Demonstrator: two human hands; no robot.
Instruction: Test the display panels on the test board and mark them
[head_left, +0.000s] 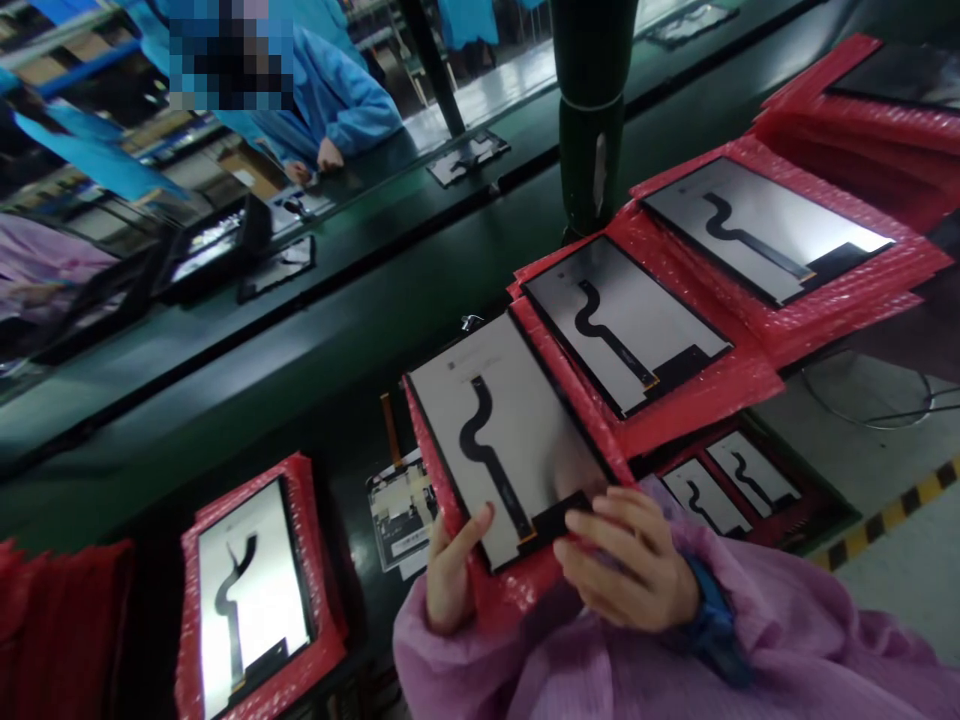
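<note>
A tablet-sized display panel (525, 420) with a silver back and a curved black flex cable lies on a red bubble-wrap pouch (517, 590), tilted in front of me. My left hand (450, 575) grips the panel and pouch at the lower left, thumb on the silver back. At the lower right corner, the fingers of my right hand (630, 560) curl over the panel's black strip; its thumb is hidden. Partly behind the pouch sits a circuit board assembly (401, 510) with an orange flex strip.
Similar panels lie on red pouches at right (622, 320), far right (765, 230) and left (251, 590). Red pouches (60, 630) are stacked at lower left. A green post (592, 120) rises beside the conveyor (360, 300). Across it, a person in blue (337, 95) sits near small parts.
</note>
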